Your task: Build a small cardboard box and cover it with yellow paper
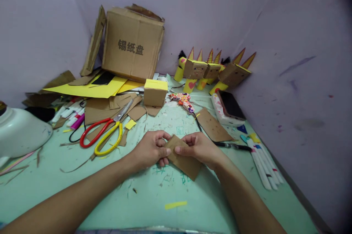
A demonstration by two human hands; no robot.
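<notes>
Between my two hands is a small brown cardboard piece, held tilted just above the green tabletop. My left hand pinches its upper left corner, thumb on top and fingers curled beneath. My right hand grips the upper right edge, its thumb pressed near the left thumb. Beyond the hands stands a small cardboard box with a yellow top. A patterned glue gun lies to the right of that box. To the left are large scissors with one red and one yellow handle loop.
A big carton leans at the back beside yellow sheets and cardboard scraps. Several cardboard-and-yellow-paper animal figures stand by the wall. On the right lie a phone and white markers; a pale rounded object sits left.
</notes>
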